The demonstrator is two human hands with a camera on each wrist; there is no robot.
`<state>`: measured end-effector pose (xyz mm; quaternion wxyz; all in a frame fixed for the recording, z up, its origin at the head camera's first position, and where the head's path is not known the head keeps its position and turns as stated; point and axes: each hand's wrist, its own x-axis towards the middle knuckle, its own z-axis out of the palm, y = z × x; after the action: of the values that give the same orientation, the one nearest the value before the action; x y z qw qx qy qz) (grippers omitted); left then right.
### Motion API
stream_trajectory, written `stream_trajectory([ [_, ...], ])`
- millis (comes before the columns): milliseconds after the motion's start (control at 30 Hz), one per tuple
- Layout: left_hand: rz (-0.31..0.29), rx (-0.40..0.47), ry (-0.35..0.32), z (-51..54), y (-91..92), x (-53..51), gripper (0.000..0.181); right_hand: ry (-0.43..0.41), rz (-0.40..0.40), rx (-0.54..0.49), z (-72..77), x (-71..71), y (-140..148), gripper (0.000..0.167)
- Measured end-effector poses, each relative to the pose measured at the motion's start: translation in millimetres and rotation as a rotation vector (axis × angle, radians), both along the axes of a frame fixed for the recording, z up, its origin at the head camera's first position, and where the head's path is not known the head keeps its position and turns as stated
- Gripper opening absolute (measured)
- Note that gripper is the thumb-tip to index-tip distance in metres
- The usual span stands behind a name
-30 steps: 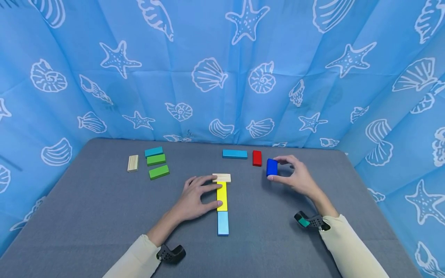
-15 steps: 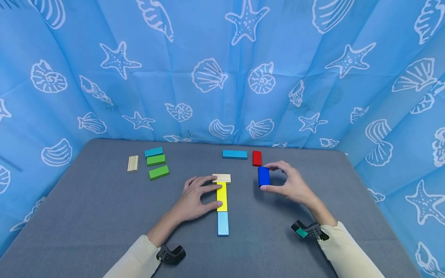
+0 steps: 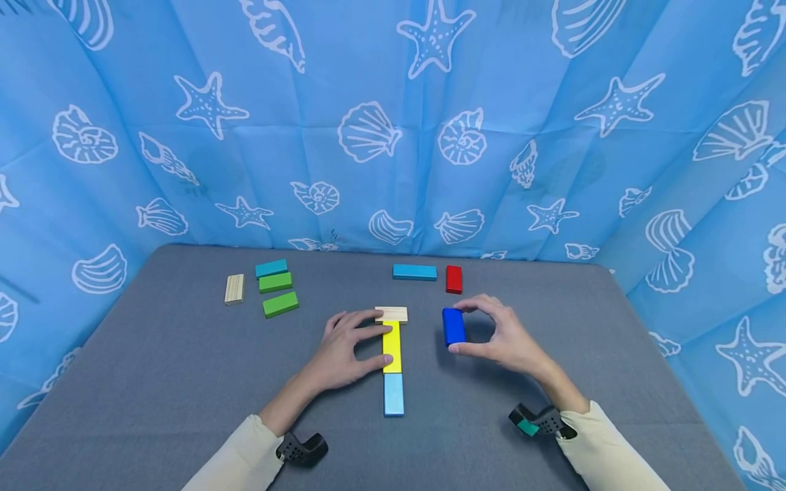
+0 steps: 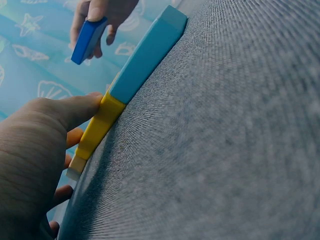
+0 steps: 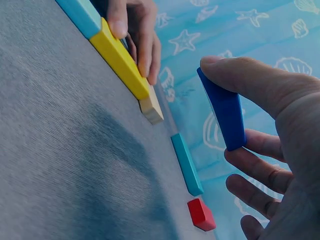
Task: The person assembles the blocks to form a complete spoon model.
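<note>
Right hand [image 3: 506,341]: clamps dark blue block [image 3: 454,327] end to end, thumb on the near end, fingertips on the far end. Holds it raised above grey table [image 3: 430,450], to the right of the centre row and apart from it. Partly covers the block's far end in the right wrist view, so exact finger contact is hard to make out.

Left hand [image 3: 344,351]: rests along the row, thumb and fingers spread apart, clamped on nothing. Touches yellow block [image 3: 393,351] with thumb and one fingertip; overlaps the end of plain wooden block [image 3: 396,314] with another. Hides its remaining fingers behind the palm in the left wrist view; cannot tell whether these touch.

Centre row: runs from plain wooden block, set crosswise, through yellow block to light blue block [image 3: 394,395], cut off in the right wrist view.

Behind, on the table: teal block [image 3: 414,273] beside red block [image 3: 454,279]. Both sleeves [image 3: 245,453]: run out of the head view at the bottom edge.
</note>
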<state>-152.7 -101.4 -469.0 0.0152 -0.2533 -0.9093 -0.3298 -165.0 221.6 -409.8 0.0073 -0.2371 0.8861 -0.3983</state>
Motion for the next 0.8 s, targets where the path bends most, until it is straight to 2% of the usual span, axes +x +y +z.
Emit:
stream_trajectory([
  [133, 0.001, -0.002, 0.005, -0.3, 0.4, -0.2, 0.056, 0.0, 0.003, 0.014, -2.8, 4.6, -3, 0.06],
  [300, 0.01, -0.007, 0.004, -0.1, 1.3, -0.1, 0.056, 0.012, 0.044, 0.014, -5.0, 10.7, -9, 0.06],
  [800, 0.039, -0.043, -0.002, 1.5, 3.6, 1.0, 0.055, -0.031, 0.088, 0.028, -9.2, 25.0, -23, 0.063],
])
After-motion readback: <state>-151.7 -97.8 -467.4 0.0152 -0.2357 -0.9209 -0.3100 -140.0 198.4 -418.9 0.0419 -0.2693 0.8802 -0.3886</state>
